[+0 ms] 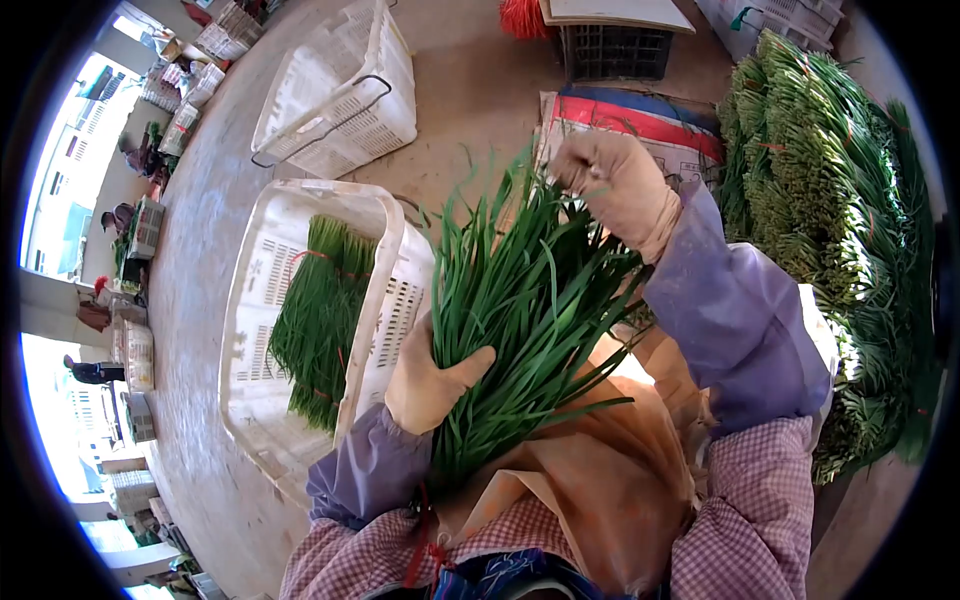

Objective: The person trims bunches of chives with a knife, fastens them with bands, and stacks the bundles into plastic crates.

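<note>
My left hand [432,378], in a tan glove, is wrapped round the left side of a big loose bunch of long green leaves [520,290] above my lap. At the bunch's upper right is my right hand [615,185], also gloved, its fingers curled together; what they hold, if anything, is too small to tell. Just left of the bunch stands a white plastic crate [385,290], with tied green bundles [325,320] lying inside it.
Another white crate [350,110] stands beyond. A tall stack of green bundles [820,200] rises on the right. Ahead are a red and white sack [690,150] and a black crate [618,52] under a board. People and crates line the far left.
</note>
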Motion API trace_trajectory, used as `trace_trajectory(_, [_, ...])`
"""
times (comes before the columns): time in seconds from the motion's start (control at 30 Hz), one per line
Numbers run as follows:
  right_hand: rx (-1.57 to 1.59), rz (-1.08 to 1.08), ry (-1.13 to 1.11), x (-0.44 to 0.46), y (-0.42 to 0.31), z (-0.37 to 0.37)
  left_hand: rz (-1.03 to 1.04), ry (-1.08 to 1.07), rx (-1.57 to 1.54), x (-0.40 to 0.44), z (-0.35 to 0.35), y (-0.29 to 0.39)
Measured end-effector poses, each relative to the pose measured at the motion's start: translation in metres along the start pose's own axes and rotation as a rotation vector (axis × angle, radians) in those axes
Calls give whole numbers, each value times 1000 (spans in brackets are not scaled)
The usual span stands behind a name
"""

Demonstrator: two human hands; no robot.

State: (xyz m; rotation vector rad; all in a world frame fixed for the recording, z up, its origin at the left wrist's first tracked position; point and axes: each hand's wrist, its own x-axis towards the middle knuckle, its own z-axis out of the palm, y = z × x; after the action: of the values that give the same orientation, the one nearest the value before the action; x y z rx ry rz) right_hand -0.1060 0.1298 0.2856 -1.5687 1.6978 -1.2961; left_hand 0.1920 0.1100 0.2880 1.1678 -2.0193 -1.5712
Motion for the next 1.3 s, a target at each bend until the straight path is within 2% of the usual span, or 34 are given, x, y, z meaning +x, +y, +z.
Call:
trace_trajectory(0.03, [-47, -104, 81, -1, 0, 5, -4, -8, -8, 1, 0, -1])
trace_trajectory(0.13, [208, 120, 530, 1, 24, -14, -35, -13, -41, 3, -1, 0])
trace_trajectory(0.2, [-426, -226, 689, -19, 21, -23, -12, -5, -45, 4, -2, -6])
trace_trajectory(0.23, [-568, -280, 703, -35, -6, -15, -14, -4, -39, 6, -3, -5])
trace_trajectory(0.27, [-707, -441, 674, -49, -26, -9, -16, -6, -34, 7, -2, -5])
trace_trajectory(0.37, [-592, -683, 157, -101, -57, 46, -10, -5, 116, 14, -1, -6])
trace_trajectory(0.43, [-599, -679, 112, -125, -41, 93, -2, 6, -17, 13, 1, -6])
trace_trajectory(0.53, [-604, -444, 9, -151, -23, 111, -4, 58, -260, 13, 0, -16])
trace_trajectory(0.63, [-552, -464, 74, -160, -24, 118, -29, 67, -485, 13, -5, -15])
trace_trajectory(0.7, [-505, -475, 86, -162, -24, 119, -32, 80, -477, 13, -7, -24])
trace_trajectory(0.83, [-366, -344, 13, -174, -20, 124, -81, 89, -572, 10, -8, -23])
trace_trajectory(0.9, [-305, -296, -31, -172, -17, 123, -68, 99, -571, 9, -7, -24])
trace_trajectory(1.03, [-488, -271, 19, -152, -40, 131, -61, 114, -377, 4, -9, -13])
trace_trajectory(1.13, [-687, -254, -22, -141, -51, 137, 110, 124, -54, -3, -14, -3])
trace_trajectory(1.2, [-749, -283, 20, -141, -49, 146, 320, 8, 52, -1, -21, -17])
trace_trajectory(1.27, [-777, -264, 44, -138, -51, 150, 330, -92, -121, -3, -15, -20])
trace_trajectory(1.3, [-683, -274, 7, -137, -51, 142, 350, -152, -25, 4, -25, -21])
